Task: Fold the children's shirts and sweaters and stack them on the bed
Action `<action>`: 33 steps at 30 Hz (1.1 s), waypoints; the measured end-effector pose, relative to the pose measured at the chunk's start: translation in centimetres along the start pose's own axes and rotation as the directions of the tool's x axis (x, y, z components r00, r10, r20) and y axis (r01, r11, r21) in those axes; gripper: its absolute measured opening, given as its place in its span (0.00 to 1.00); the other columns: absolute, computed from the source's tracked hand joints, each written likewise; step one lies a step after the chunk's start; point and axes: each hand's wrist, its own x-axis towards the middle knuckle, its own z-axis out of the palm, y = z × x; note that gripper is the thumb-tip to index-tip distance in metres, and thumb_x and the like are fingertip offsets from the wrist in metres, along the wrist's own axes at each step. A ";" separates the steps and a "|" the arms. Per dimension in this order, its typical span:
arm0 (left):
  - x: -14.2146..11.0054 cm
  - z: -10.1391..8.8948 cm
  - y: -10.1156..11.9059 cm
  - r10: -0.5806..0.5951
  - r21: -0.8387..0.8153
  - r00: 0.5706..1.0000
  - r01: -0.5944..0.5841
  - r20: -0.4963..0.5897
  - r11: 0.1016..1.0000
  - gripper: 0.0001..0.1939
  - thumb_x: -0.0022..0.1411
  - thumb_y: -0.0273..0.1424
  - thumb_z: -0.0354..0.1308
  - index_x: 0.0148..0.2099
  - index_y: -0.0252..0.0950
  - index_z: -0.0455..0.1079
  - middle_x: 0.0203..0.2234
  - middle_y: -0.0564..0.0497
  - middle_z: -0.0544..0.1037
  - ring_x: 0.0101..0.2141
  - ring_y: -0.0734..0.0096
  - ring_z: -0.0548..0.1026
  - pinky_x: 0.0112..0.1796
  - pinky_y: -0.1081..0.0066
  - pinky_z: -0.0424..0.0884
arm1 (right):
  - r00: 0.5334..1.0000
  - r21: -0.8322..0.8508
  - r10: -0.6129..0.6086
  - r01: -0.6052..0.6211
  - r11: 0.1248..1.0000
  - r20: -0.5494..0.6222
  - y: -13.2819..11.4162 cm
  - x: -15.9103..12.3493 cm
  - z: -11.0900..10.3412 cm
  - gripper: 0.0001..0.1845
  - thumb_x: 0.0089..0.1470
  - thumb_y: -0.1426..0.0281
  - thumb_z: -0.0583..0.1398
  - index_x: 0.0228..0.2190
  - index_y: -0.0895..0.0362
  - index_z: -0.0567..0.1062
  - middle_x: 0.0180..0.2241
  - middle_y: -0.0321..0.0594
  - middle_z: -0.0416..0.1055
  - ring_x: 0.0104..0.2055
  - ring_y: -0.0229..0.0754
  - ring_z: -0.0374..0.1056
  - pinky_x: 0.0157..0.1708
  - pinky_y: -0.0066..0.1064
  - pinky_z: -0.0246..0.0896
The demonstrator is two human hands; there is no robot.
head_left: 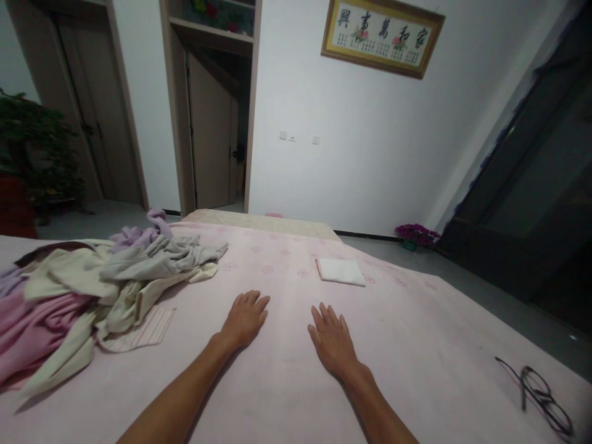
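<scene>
Hands (245, 319) (332, 342) flat on pink bedding (407, 345); seemingly clothes (92, 296) heaped left, eyeglasses (539, 398) right.

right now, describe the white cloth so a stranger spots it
On the pink bedspread, look just past the right hand. The folded white cloth lies there, flat and neat, unlike the rumpled clothes heap on the left.

At 9 o'clock the heap of clothes (69, 308) ran off the picture's edge, so its full extent could not be seen. The left forearm (185, 388) and right forearm (379, 407) were cut off at 6 o'clock. At 12 o'clock a pink object (274, 215) was mostly hidden behind the beige bedding (259, 223), and at 1 o'clock the small lines on the framed calligraphy (383, 38) were too small to read
</scene>
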 end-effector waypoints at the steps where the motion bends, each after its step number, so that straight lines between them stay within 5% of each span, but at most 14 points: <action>1: -0.3 0.1 0.0 -0.005 0.003 1.000 0.005 0.014 1.000 0.24 0.71 0.37 0.46 0.66 0.43 0.64 0.64 0.43 0.66 0.64 0.54 0.61 0.64 0.52 0.51 | 1.000 -0.004 -0.004 0.004 1.000 -0.013 -0.2 -0.5 -0.1 0.33 0.68 0.55 0.43 0.69 0.53 0.53 0.72 0.42 0.42 0.74 0.50 0.34 0.69 0.49 0.26; 7: -3.3 -0.4 0.1 -0.039 0.022 0.997 0.038 0.072 0.999 0.28 0.71 0.41 0.45 0.70 0.43 0.59 0.69 0.39 0.58 0.68 0.49 0.54 0.64 0.46 0.48 | 0.993 0.002 0.021 -0.021 1.000 -0.114 -0.7 -0.8 -0.3 0.29 0.68 0.59 0.45 0.66 0.54 0.61 0.69 0.44 0.52 0.72 0.48 0.44 0.68 0.46 0.32; 14: -6.3 -1.2 -0.4 -0.057 0.014 0.998 0.057 0.026 0.998 0.27 0.71 0.41 0.46 0.68 0.42 0.62 0.68 0.41 0.60 0.68 0.52 0.56 0.65 0.49 0.50 | 0.983 0.020 0.019 -0.016 1.000 -0.181 -0.8 -0.8 0.0 0.27 0.67 0.61 0.47 0.64 0.54 0.64 0.68 0.45 0.57 0.70 0.48 0.48 0.67 0.45 0.35; 33: -6.1 0.8 -2.3 -0.043 -0.103 0.985 0.026 -0.167 0.994 0.21 0.69 0.38 0.50 0.60 0.41 0.71 0.62 0.44 0.71 0.62 0.56 0.67 0.63 0.52 0.59 | 0.976 0.045 0.009 0.001 0.999 -0.220 0.0 -0.9 0.7 0.26 0.67 0.63 0.48 0.62 0.56 0.67 0.66 0.44 0.59 0.70 0.48 0.50 0.68 0.46 0.36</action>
